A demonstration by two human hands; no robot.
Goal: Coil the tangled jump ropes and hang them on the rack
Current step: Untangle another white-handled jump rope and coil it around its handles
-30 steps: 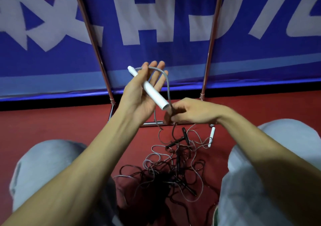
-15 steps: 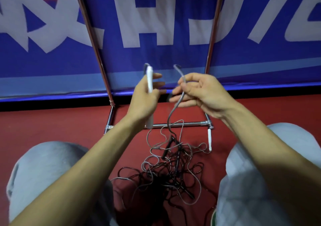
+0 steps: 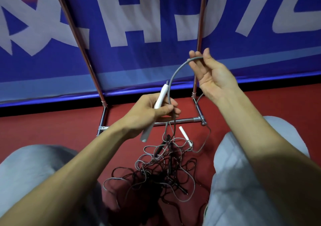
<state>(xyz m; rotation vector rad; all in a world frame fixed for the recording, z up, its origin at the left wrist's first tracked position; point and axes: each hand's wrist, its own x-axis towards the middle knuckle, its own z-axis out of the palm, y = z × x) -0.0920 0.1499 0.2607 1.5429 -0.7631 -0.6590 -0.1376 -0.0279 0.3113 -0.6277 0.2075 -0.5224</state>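
On the left, held fast in the left grip — fingers curled round it, thumb pinning the cord alongside — the handle. Upright half a second ago, tilted now. Long axis on a diagonal, cord end pointing up and a little right toward the banner, butt end pointing down-left at the floor. Raised above the tangle, clear of the floor.

From the handle's top, the cord arching rightward and over the fingers of the right grip. A change here: half a second back, pinching the cord close beside the left grip at much the same height. Now lifted up and away to the right, palm toward the camera, fingers nearly straight and wide, the cord draped across them rather than clamped. Probably the first loop of a coil being drawn out. No finished coil yet, nothing hung.

Behind the right grip, the cord dropping past the base of the rack and back into the tangle on the floor. At the tangle's far edge, a second handle lying flat, free end pointing up-left toward the rack's cross bar. Most of the untangling seemingly still ahead.
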